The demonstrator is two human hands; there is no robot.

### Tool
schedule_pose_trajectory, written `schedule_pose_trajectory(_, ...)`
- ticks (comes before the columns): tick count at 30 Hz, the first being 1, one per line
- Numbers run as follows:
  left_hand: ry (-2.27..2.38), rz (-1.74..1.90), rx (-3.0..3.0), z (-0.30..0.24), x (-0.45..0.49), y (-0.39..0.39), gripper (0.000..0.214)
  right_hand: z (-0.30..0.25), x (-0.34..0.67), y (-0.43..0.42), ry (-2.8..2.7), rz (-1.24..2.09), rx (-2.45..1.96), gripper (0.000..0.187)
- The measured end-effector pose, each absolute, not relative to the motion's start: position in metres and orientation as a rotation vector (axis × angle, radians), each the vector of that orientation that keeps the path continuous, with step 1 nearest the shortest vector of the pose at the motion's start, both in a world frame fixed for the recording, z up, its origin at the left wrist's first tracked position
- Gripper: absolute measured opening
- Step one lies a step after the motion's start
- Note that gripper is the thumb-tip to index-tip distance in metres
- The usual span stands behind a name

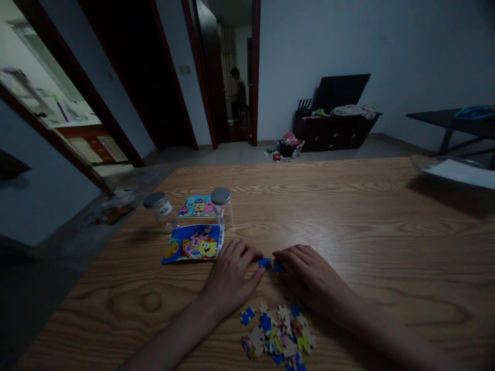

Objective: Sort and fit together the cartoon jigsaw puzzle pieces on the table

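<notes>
Both hands rest on a wooden table (pixel 348 206). My left hand (pixel 232 273) and my right hand (pixel 305 273) meet fingertip to fingertip over small blue puzzle pieces (pixel 269 265), each pinching or pressing them. A heap of loose coloured puzzle pieces (pixel 278 332) lies just below, between my forearms. A cartoon picture sheet (pixel 193 243) lies left of my left hand.
Two clear jars with metal lids (pixel 160 206) (pixel 222 205) stand behind the sheet, with a second cartoon picture (pixel 197 206) between them. White paper (pixel 462 172) lies at the table's far right. A dark cabinet (pixel 334 129) stands by the wall; a person sits in the far doorway (pixel 240 93).
</notes>
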State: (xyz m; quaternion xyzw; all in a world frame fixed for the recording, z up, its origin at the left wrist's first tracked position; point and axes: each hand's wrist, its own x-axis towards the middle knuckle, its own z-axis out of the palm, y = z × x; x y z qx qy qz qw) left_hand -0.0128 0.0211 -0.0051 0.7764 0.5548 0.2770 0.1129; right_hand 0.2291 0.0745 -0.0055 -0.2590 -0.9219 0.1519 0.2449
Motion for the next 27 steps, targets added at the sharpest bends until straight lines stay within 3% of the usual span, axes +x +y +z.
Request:
schedule_pose_trajectory(10,1.546,0.745,2.319,-0.0026,-0.0132,0.0208,0.014,-0.0071,0.2308,0.0797,-2.349,0.762,-0.823,0.027)
schedule_pose_trajectory(27,1.559,0.76,2.337,-0.0044,-0.0126,0.022,0.01,-0.0063,0.232,0.0785,-2.39,0.789,-0.692,0.026)
